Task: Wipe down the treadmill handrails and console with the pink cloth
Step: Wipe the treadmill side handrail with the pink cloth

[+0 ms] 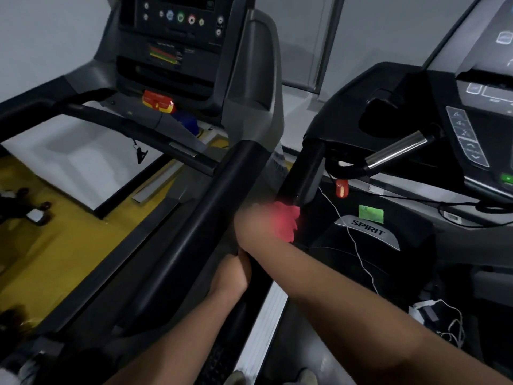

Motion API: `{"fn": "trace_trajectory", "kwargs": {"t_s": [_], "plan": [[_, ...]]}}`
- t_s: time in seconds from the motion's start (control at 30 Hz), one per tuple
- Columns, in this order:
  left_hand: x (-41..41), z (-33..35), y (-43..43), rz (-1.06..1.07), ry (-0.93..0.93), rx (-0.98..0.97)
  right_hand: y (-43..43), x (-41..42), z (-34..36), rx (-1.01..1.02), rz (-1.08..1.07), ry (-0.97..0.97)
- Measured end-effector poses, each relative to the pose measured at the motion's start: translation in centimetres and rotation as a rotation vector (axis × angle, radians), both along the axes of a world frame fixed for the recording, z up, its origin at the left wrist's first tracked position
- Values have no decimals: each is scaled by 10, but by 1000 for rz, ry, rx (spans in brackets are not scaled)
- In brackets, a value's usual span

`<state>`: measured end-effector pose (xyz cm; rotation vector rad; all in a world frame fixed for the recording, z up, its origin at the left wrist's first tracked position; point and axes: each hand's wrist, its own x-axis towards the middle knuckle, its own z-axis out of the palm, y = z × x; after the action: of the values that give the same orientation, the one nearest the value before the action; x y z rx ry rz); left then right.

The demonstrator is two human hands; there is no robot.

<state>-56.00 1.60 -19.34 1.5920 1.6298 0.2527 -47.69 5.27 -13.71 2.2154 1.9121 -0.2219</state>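
My right hand (255,220) is blurred, but its grip is closed on the pink cloth (286,220), which bunches out past my fingers and presses against the lower end of a black handrail (308,173) on the right-hand treadmill. My right forearm crosses over my left. My left hand (236,270) sits lower, its grip wrapped around a dark rail just beneath that forearm; I cannot tell how tightly. Just left of both hands runs the long black handrail (211,201) of the left treadmill, rising toward its console (180,20) with a row of round buttons and a red and yellow safety key (158,102) below. Near the cloth, to its right, hang a small red clip (342,187) and a white cord (352,237).
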Motion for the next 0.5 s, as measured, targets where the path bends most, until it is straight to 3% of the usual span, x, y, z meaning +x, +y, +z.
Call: {"fn": "trace_trajectory", "kwargs": {"t_s": [0.13, 0.23, 0.33, 0.5], "plan": [[1, 2, 2, -96, 51, -32, -28, 16, 1, -39, 97, -59], [1, -1, 5, -106, 61, -49, -41, 29, 1, 24, 148, -19], [3, 5, 3, -42, 64, -86, -32, 28, 3, 25, 266, -122], [2, 2, 1, 18, 44, -64, 13, 8, 0, -299, 257, -281]]}}
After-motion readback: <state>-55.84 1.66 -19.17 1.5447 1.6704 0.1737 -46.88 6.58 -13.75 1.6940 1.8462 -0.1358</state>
